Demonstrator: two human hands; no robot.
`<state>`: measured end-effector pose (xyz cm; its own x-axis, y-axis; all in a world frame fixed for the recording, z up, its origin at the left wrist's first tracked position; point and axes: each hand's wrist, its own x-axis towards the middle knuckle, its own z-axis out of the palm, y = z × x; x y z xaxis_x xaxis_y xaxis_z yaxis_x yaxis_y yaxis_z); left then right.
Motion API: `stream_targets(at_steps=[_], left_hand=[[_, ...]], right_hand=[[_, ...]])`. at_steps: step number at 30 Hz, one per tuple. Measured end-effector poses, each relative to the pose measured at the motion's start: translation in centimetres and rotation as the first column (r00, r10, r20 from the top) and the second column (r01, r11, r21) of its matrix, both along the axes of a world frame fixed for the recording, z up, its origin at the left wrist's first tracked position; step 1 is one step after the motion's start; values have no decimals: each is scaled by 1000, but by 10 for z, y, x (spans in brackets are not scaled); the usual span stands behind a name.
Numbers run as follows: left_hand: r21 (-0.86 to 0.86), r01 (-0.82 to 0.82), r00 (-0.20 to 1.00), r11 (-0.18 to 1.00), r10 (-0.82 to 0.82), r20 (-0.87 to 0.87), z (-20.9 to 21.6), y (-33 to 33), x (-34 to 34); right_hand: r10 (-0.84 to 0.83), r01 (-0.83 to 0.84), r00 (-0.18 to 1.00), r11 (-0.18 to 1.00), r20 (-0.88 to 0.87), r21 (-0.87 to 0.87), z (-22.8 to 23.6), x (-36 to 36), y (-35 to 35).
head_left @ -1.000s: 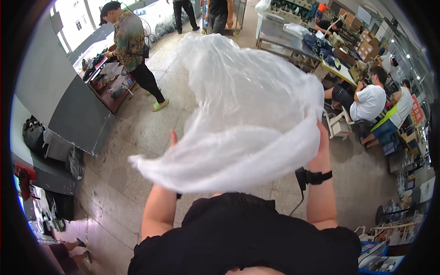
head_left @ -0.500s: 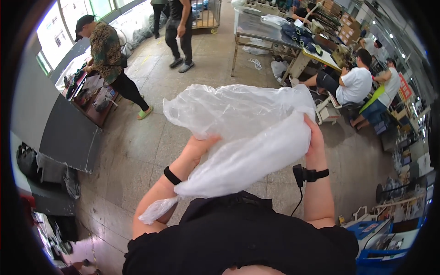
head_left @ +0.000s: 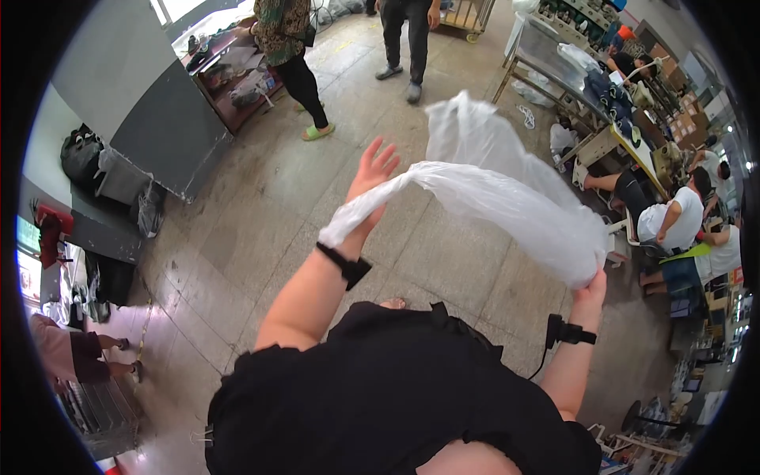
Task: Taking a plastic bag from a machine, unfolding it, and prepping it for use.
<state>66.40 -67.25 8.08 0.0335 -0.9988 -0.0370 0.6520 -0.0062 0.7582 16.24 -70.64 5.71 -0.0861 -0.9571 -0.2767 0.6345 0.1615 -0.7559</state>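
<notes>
The floor (head_left: pixel 309 237) is of large greyish-tan slabs, scuffed and stained, with dark seams. Past its far right stretch stands a metal-topped counter (head_left: pixel 546 49), and a coil of white cord (head_left: pixel 526 117) lies on the floor just beside that counter's near edge. Beyond its right end, people sit at a row of machines, among them a person in a white shirt (head_left: pixel 674 215). On the left, a grey-and-white wall (head_left: pixel 170 150) runs up to a low reddish shelf unit (head_left: pixel 229 119), where a person in a patterned top (head_left: pixel 283 36) stands at its right edge. A wheeled cage trolley (head_left: pixel 465 17) is at the far side of the floor.

Thin white plastic film (head_left: pixel 507 194) hangs in the air above the middle of the floor, between the two hands. The right hand (head_left: pixel 588 293) is closed on its lower right end. The left hand (head_left: pixel 372 182) has its fingers spread, a narrow strip of film lying across it to the wrist.

That strip covers part of the left palm, and folds hide some of the right fingers. Whether the film is a bag or a sheet cannot be told. The upper picture edge cuts off the standing people's heads; the machines blur together toward the dark right rim.
</notes>
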Motion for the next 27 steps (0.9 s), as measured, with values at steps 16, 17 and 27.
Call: stream_targets(at_steps=[16,17,27], left_hand=[[59,-425,804,903,406,-435,-1,-5,-2],[81,-459,781,885,445,-439,2,-5,-2],[45,-570,818,821,571,-71,9,0,-11]], right_hand=[[-87,100,994,959,-59,266,-44,-27,18],[-99,108,994,957,-45,270,-45,-30,21],[-162,203,974,934,-155,294,-56,-74,35]])
